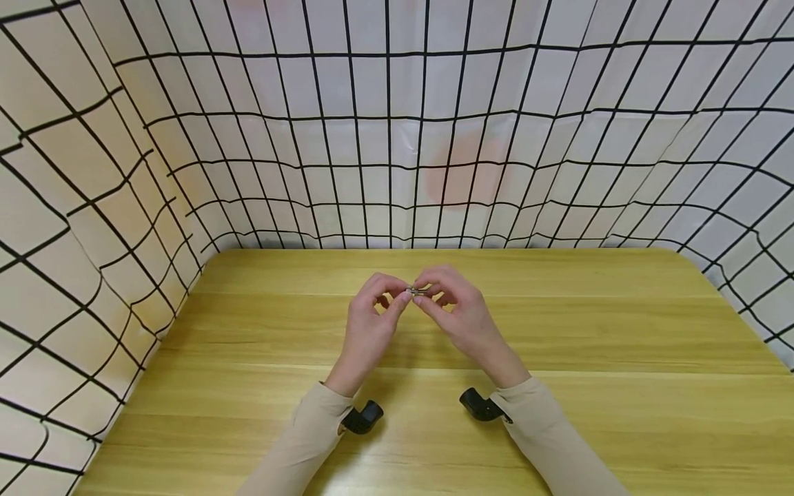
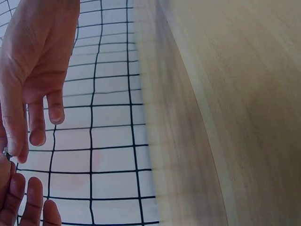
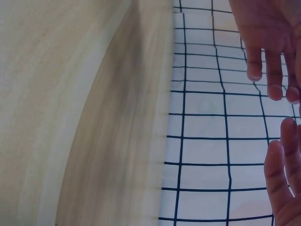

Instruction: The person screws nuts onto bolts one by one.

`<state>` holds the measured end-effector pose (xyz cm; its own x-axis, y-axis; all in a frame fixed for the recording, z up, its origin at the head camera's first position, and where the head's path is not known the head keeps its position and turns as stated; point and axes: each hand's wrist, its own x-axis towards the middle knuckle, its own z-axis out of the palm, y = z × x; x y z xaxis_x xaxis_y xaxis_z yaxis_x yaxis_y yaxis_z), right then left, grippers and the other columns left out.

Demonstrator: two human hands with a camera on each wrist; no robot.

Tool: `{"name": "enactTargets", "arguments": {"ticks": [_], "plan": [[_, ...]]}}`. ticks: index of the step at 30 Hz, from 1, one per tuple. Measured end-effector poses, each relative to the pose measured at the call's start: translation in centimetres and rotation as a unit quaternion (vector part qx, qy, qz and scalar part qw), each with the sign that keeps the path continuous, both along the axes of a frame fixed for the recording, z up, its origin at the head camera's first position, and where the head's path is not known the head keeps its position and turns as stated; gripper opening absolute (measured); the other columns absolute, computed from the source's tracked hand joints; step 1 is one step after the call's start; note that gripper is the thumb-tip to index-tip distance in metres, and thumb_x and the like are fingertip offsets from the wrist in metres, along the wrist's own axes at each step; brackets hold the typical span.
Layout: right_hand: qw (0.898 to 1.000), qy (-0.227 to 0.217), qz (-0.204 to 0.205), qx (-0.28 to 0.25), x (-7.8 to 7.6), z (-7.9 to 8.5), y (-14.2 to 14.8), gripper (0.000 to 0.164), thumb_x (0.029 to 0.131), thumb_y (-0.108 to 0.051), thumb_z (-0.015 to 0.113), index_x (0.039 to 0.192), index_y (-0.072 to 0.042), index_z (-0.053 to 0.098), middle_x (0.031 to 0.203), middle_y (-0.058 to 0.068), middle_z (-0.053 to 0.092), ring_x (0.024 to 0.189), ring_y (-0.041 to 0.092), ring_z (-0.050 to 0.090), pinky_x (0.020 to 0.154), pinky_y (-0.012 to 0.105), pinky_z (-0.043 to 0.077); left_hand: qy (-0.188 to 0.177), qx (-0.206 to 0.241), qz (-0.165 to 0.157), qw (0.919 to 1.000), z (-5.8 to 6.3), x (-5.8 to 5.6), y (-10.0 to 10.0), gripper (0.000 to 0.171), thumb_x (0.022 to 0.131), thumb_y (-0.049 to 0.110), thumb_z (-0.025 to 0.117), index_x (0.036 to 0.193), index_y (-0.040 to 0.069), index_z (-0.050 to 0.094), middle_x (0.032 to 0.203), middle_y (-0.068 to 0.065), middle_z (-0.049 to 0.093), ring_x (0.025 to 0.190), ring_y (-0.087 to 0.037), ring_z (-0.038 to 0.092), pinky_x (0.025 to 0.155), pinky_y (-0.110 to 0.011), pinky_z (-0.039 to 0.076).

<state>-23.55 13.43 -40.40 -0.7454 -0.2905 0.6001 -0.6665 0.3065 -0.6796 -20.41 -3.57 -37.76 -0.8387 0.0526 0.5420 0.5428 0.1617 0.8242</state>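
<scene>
With left hand [image 1: 370, 320] and right hand [image 1: 463, 313], pinching a small metallic piece [image 1: 418, 292] above the table [image 1: 620, 324]. Could slip from so shallow a hold if squeezed off-centre or tugged unevenly, then drop and skitter away.

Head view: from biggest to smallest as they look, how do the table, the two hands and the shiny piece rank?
1. Table
2. Left hand and right hand: too alike to rank
3. Shiny piece, partly hidden

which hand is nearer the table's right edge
Right. The right hand is well left of the table's right edge; the left hand is even farther left, beyond the small metal piece between them.
</scene>
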Motion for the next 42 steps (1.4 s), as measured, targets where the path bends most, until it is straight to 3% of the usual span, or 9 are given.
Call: {"name": "enactTargets", "arguments": {"ticks": [3,10,15,20,24,30,38,42], "plan": [[1.0,-0.005,-0.005,-0.002,0.1,0.0,-0.1,0.023,0.086,0.001,0.073,0.107,-0.008,0.067,0.107,0.004,0.065,0.085,0.018,0.062,0.066,0.034,0.051,-0.001,-0.002,-0.001,1.0,0.0,0.0,-0.1,0.005,0.09,-0.006,0.066,0.092,-0.002,0.068,0.088,-0.015,0.062,0.083,-0.026,0.054,0.073,-0.05,0.04],[0.999,-0.051,-0.008,-0.005,0.4,0.3,0.0,0.014,0.092,-0.013,0.07,0.105,-0.014,0.069,0.098,-0.005,0.066,0.084,0.014,0.06,0.07,0.033,0.05,0.008,-0.01,-0.011,0.9999,0.1,-0.2,-0.4,0.005,0.09,-0.005,0.067,0.091,-0.002,0.07,0.089,-0.014,0.066,0.083,-0.026,0.056,0.072,-0.049,0.04],[0.997,-0.074,-0.002,-0.01,0.4,0.1,0.0,0.007,0.096,-0.018,0.066,0.102,-0.014,0.068,0.09,-0.007,0.065,0.079,0.02,0.062,0.069,0.034,0.05,0.014,-0.015,-0.018,0.9996,0.1,-0.3,-0.5,0.004,0.089,-0.004,0.068,0.09,-0.002,0.071,0.089,-0.013,0.066,0.083,-0.025,0.056,0.072,-0.046,0.041],[0.995,-0.098,-0.004,-0.019,0.4,0.1,0.0,0.012,0.099,-0.023,0.062,0.099,-0.014,0.068,0.087,-0.005,0.065,0.078,0.028,0.063,0.067,0.032,0.051,0.017,-0.012,-0.022,0.9995,0.1,-0.2,-0.4,0.004,0.088,-0.005,0.069,0.09,-0.002,0.071,0.088,-0.013,0.066,0.082,-0.024,0.056,0.072,-0.048,0.041],[0.994,-0.11,-0.008,-0.022,0.5,0.2,0.0,0.014,0.099,-0.024,0.061,0.104,-0.013,0.069,0.093,-0.003,0.067,0.08,0.024,0.064,0.069,0.033,0.052,0.015,-0.004,-0.021,0.9997,0.1,-0.1,-0.3,0.004,0.088,-0.005,0.068,0.091,-0.003,0.071,0.089,-0.014,0.066,0.083,-0.024,0.056,0.071,-0.052,0.04],[0.996,-0.093,0.0,-0.012,0.5,0.6,0.2,0.025,0.093,-0.009,0.068,0.117,-0.01,0.063,0.113,0.003,0.064,0.089,0.019,0.063,0.072,0.034,0.051,0.003,-0.002,-0.005,1.0,0.2,-0.1,-0.2,0.004,0.09,-0.005,0.067,0.092,-0.005,0.069,0.091,-0.016,0.065,0.084,-0.025,0.055,0.071,-0.052,0.04],[0.999,-0.042,0.009,-0.002,2.0,3.0,-0.5,0.018,0.088,0.009,0.067,0.104,0.002,0.063,0.104,0.013,0.063,0.086,0.025,0.062,0.068,0.033,0.051,-0.008,-0.007,-0.007,0.9999,0.4,0.1,-0.2,0.004,0.091,-0.003,0.067,0.093,-0.005,0.069,0.092,-0.015,0.066,0.084,-0.024,0.055,0.072,-0.051,0.04],[0.999,-0.05,0.005,-0.003,1.5,2.2,-0.3,0.016,0.089,0.005,0.068,0.104,-0.001,0.065,0.103,0.01,0.064,0.086,0.023,0.061,0.067,0.034,0.05,-0.011,-0.009,-0.004,0.9999,0.5,0.1,-0.3,0.004,0.09,-0.003,0.068,0.093,-0.005,0.07,0.091,-0.015,0.067,0.084,-0.024,0.056,0.073,-0.053,0.041]]}}
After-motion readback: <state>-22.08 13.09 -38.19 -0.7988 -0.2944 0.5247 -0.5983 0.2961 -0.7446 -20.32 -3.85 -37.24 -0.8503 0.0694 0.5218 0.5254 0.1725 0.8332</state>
